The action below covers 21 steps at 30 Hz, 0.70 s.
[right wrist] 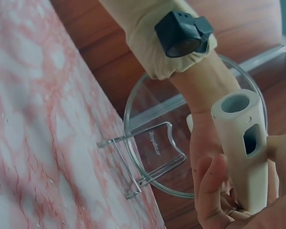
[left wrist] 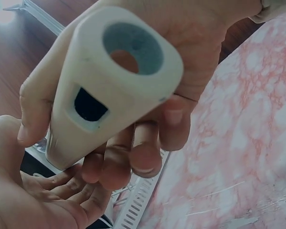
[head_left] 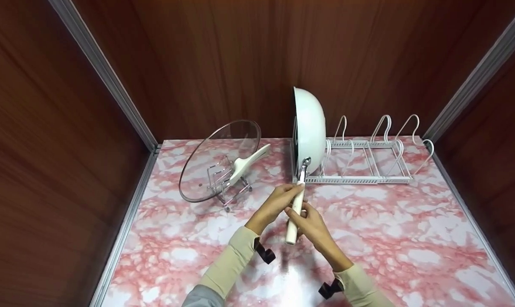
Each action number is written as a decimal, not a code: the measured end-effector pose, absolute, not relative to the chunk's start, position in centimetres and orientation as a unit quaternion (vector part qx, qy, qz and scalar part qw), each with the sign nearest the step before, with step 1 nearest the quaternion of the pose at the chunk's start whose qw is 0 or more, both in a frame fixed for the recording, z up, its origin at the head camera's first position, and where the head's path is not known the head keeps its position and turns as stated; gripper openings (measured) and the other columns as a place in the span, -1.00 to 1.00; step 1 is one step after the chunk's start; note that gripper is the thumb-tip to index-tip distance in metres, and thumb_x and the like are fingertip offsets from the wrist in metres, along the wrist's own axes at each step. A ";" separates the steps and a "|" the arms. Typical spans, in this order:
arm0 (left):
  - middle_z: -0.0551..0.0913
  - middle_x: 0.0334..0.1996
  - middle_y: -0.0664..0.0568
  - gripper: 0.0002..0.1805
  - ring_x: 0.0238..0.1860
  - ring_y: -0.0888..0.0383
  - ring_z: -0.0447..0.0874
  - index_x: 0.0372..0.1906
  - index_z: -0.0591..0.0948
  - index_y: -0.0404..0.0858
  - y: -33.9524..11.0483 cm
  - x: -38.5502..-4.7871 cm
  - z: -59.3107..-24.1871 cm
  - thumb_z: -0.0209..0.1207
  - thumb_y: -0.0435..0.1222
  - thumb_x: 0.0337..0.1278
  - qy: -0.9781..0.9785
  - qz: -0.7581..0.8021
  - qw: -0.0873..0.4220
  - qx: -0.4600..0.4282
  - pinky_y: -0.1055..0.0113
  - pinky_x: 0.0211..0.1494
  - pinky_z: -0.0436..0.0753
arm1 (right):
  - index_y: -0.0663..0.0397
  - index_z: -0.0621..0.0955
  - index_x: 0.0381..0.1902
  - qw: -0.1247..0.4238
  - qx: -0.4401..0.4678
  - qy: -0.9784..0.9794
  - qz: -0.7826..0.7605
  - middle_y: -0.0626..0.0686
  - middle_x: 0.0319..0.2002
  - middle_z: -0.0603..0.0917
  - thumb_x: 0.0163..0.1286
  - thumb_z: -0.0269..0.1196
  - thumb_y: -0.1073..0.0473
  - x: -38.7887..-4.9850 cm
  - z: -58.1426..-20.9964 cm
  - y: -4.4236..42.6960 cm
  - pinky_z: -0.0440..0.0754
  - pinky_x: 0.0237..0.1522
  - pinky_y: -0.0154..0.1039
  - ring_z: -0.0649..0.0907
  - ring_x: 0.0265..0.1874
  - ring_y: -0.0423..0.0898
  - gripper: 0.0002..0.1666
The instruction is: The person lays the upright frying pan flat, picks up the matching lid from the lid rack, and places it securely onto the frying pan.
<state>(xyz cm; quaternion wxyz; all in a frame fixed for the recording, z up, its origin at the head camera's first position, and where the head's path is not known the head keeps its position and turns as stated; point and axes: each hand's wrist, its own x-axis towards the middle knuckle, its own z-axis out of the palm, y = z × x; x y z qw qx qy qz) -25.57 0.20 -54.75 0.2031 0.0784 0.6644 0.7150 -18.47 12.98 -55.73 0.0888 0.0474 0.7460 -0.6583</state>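
A white wok (head_left: 312, 128) stands on its side at the left end of a white wire rack (head_left: 355, 180), its dark inside facing left. Its cream handle (head_left: 294, 221) points toward me. My left hand (head_left: 279, 201) holds the handle close to the metal joint. Lower down, my right hand (head_left: 311, 224) grips it with the thumb on top and the fingers round the far side. In the left wrist view, the handle's hollow end (left wrist: 133, 47) faces the camera, the right hand's fingers (left wrist: 145, 148) curled beside it. The right wrist view shows the left hand (right wrist: 207, 143) beside the handle.
Left of the wok, a glass lid (head_left: 210, 157) with a cream grip (head_left: 244, 165) leans on a small chrome wire stand (head_left: 227, 198). Several white wire dividers (head_left: 385, 128) rise along the rack to the right. Brown wood-look panels (head_left: 240, 64) enclose the marbled table (head_left: 189, 238).
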 end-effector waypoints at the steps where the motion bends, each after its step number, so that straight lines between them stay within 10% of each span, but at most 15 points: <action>1: 0.71 -0.37 0.05 -0.67 -0.33 0.21 0.68 -0.16 0.68 -0.29 0.2 -25.6 -54.8 0.19 -0.08 0.54 0.660 0.718 0.208 0.077 0.40 -0.18 0.65 | 0.32 0.54 0.19 0.093 0.043 0.740 -0.664 0.06 -0.39 0.69 0.51 0.34 0.01 -18.5 -55.7 13.0 0.64 -0.56 -0.29 0.64 -0.54 -0.16 -0.46; 21: 0.78 -0.29 -0.06 -0.84 -0.28 0.17 0.81 -0.06 0.63 -0.30 1.1 -26.1 -55.1 0.20 -0.26 0.52 0.525 0.806 0.273 0.021 0.37 -0.09 0.80 | 0.29 0.49 -0.05 0.169 0.043 0.635 -0.753 -0.01 -0.43 0.59 0.58 0.17 0.11 -18.3 -55.8 12.7 0.76 -0.41 -0.24 0.64 -0.55 -0.20 -0.71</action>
